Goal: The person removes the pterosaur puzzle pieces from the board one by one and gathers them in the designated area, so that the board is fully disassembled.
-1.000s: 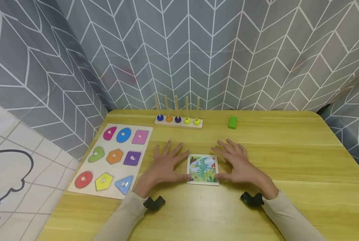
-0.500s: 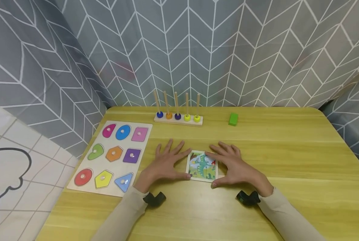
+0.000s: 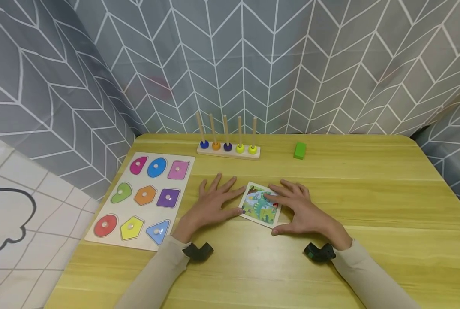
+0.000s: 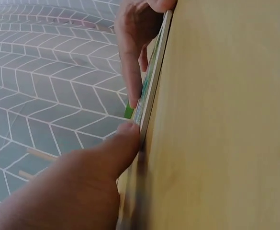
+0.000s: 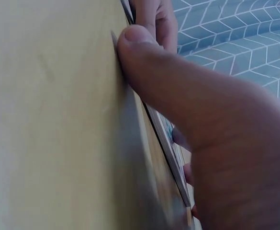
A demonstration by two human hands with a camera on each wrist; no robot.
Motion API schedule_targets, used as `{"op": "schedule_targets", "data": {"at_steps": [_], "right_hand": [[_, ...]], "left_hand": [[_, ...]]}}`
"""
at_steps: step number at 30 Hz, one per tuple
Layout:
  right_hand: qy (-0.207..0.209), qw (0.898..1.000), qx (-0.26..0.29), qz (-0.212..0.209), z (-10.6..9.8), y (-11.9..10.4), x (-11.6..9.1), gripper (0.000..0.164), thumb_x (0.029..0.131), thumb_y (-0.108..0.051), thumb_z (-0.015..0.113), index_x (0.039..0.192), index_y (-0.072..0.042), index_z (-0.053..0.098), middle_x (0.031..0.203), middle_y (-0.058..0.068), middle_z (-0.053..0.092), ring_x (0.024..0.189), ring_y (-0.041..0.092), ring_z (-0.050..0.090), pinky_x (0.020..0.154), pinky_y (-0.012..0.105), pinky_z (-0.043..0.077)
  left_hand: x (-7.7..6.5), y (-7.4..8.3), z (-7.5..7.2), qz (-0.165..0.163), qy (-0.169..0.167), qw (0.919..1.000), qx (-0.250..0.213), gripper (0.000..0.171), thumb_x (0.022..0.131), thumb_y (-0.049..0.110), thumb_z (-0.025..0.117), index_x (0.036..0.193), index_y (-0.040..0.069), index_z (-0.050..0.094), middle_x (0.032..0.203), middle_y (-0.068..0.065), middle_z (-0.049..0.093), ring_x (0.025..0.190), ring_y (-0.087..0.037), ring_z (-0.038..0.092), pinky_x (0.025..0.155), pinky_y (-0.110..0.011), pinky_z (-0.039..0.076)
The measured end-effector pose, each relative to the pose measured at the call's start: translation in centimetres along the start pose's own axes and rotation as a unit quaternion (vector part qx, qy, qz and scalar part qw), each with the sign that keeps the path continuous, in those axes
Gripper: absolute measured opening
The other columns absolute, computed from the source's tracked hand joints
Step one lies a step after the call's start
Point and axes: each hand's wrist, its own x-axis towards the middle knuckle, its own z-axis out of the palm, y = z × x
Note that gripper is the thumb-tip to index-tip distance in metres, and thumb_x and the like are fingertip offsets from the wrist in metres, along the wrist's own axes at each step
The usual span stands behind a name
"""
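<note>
A small square jigsaw puzzle (image 3: 258, 207) in a pale frame, with a teal dinosaur picture, lies turned at an angle on the wooden table (image 3: 253, 274). My left hand (image 3: 211, 205) is spread at its left side; the thumb touches the lower left corner and the index fingertip is by the upper left one. From the right, my right hand (image 3: 305, 212) reaches over the puzzle with its index finger on the picture. Its thumb is by the lower right corner. In the left wrist view the left thumb (image 4: 123, 139) meets the puzzle's thin edge (image 4: 154, 81).
A shape board (image 3: 114, 206) with knobbed coloured pieces lies on the left. Toward the back stands a peg rack (image 3: 227, 152) with one coloured ring per peg. A green block (image 3: 300, 150) lies at the back right. A patterned curtain (image 3: 245, 64) hangs behind the table.
The puzzle has turned clockwise and shifted slightly away from me. My right index finger has moved from beside the puzzle onto its picture. My left hand follows the puzzle's left side.
</note>
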Motion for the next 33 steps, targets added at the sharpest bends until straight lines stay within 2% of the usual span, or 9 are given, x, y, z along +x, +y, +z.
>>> {"op": "schedule_targets", "data": {"at_steps": [4, 9, 15, 21, 28, 33], "right_hand": [[0.012, 1.000, -0.001, 0.008, 0.1, 0.0, 0.1, 0.091, 0.069, -0.060, 0.087, 0.147, -0.024, 0.057, 0.162, 0.010, 0.042, 0.150, 0.044, 0.025, 0.109, 0.063, 0.017], [0.017, 1.000, 0.001, 0.022, 0.2, -0.1, 0.2, 0.090, 0.067, -0.063, 0.087, 0.144, -0.024, 0.060, 0.161, 0.008, 0.043, 0.149, 0.040, 0.027, 0.110, 0.060, 0.018], [0.025, 0.999, -0.003, 0.027, 0.4, -0.3, 0.3, 0.089, 0.066, -0.063, 0.087, 0.142, -0.024, 0.061, 0.159, 0.009, 0.046, 0.147, 0.037, 0.031, 0.108, 0.057, 0.021], [0.046, 0.999, -0.011, 0.012, 0.5, -0.1, 0.4, 0.085, 0.066, -0.061, 0.088, 0.138, -0.023, 0.065, 0.148, 0.010, 0.053, 0.135, 0.031, 0.040, 0.101, 0.051, 0.024], [0.055, 0.998, -0.013, 0.009, 0.5, -0.2, 0.5, 0.073, 0.073, -0.050, 0.089, 0.137, -0.023, 0.066, 0.136, 0.009, 0.057, 0.126, 0.029, 0.042, 0.098, 0.049, 0.025], [0.047, 0.999, -0.014, 0.013, 0.5, -0.4, 0.4, 0.073, 0.076, -0.049, 0.087, 0.140, -0.021, 0.064, 0.135, 0.009, 0.057, 0.125, 0.029, 0.042, 0.097, 0.049, 0.024]], "left_hand": [[0.0, -0.1, 0.4, 0.016, 0.032, 0.9993, 0.003, 0.054, 0.101, 0.061, 0.048, 0.152, 0.044, 0.044, 0.170, 0.004, 0.025, 0.159, -0.043, 0.003, 0.119, -0.073, -0.001], [0.0, 0.2, 0.6, 0.016, 0.042, 0.9989, 0.009, 0.051, 0.102, 0.060, 0.045, 0.151, 0.045, 0.046, 0.169, 0.004, 0.026, 0.158, -0.045, 0.004, 0.118, -0.074, 0.000], [0.2, 0.9, 0.8, -0.002, 0.042, 0.9987, 0.027, 0.064, 0.095, 0.073, 0.045, 0.153, 0.044, 0.043, 0.170, 0.005, 0.025, 0.158, -0.047, 0.003, 0.118, -0.075, 0.002], [0.4, 1.8, 1.3, -0.017, 0.038, 0.9983, 0.041, 0.080, 0.088, 0.080, 0.047, 0.157, 0.042, 0.035, 0.171, 0.004, 0.021, 0.158, -0.045, 0.003, 0.118, -0.074, 0.003], [0.5, 2.1, 1.7, -0.029, 0.021, 0.9979, 0.055, 0.098, 0.077, 0.090, 0.050, 0.160, 0.044, 0.025, 0.173, 0.004, 0.013, 0.159, -0.041, -0.002, 0.117, -0.074, 0.002], [0.5, 2.0, 1.9, -0.030, 0.020, 0.9977, 0.057, 0.099, 0.076, 0.089, 0.053, 0.160, 0.044, 0.025, 0.173, 0.005, 0.012, 0.160, -0.040, -0.003, 0.118, -0.074, 0.002]]}}
